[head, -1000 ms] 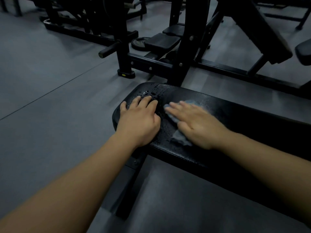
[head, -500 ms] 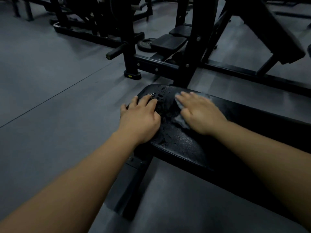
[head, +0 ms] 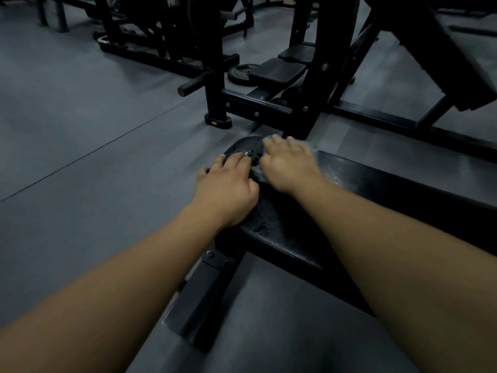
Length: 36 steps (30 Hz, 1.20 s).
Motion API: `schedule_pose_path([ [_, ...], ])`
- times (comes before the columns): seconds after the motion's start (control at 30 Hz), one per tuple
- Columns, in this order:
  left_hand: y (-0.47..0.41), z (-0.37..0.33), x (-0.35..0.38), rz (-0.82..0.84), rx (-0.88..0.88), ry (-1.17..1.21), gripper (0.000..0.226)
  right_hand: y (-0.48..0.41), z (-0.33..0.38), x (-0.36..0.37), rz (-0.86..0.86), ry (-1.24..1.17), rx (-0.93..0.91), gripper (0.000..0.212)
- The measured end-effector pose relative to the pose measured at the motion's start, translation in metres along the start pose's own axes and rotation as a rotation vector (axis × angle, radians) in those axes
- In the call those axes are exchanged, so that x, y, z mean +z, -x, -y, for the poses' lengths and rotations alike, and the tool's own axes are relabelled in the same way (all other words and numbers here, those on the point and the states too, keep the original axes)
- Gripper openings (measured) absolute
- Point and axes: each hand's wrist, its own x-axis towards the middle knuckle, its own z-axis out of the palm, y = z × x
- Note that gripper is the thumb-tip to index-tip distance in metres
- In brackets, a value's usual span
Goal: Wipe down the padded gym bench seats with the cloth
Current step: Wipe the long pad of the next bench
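- I log the bench pad (head: 390, 189) lying lengthwise, rounded end far-left, running off right.
- Right hand (head: 289, 164), fingers straight, presses cloth (head: 258, 174) onto that end.
- Left hand (head: 227, 192) flat on pad alongside.

Grey rubber floor (head: 80, 125) fills the left side, crossed by a thin dark seam (head: 94, 154). On it stands a black steel rack: an upright post (head: 215, 76) on a foot with a yellow mark (head: 217, 121), a short peg (head: 194, 83) jutting left, and a bolted crossbeam (head: 258, 105). A weight plate (head: 238, 75) lies flat just behind the post. More dark machine frames (head: 161, 25) crowd the far background.
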Motion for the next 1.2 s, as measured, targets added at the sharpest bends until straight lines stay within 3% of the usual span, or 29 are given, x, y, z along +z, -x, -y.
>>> schedule_pose_path([
  [0.17, 0.000, -0.005, 0.000, 0.006, -0.016, -0.015, 0.064, 0.036, -0.021, 0.000, 0.053, -0.107, -0.268, 0.069],
  [0.27, 0.000, 0.000, 0.001, 0.014, 0.020, -0.007, 0.063, 0.005, -0.035, -0.001, -0.011, -0.035, -0.159, 0.063],
  [0.4, 0.004, 0.011, 0.001, 0.008, 0.020, -0.029, 0.063, -0.041, 0.004, 0.004, -0.033, 0.001, -0.064, 0.056],
  [0.6, 0.007, 0.011, 0.000, -0.001, -0.088, 0.062, 0.066, 0.012, 0.005, 0.001, 0.068, -0.119, -0.374, 0.068],
  [0.8, 0.021, 0.023, 0.002, -0.013, -0.059, 0.085, 0.062, -0.031, 0.007, 0.006, -0.022, 0.004, -0.151, 0.063],
  [0.9, 0.036, 0.027, 0.006, -0.051, -0.062, 0.128, 0.060, 0.002, 0.019, 0.006, 0.031, -0.038, -0.224, 0.062],
  [1.03, 0.049, 0.026, 0.011, -0.160, -0.087, 0.300, 0.056, 0.061, 0.006, -0.001, 0.084, -0.100, -0.418, 0.081],
  [1.2, 0.058, 0.031, 0.008, -0.207, -0.031, 0.297, 0.054, 0.031, 0.013, 0.003, 0.012, -0.014, -0.189, 0.060],
])
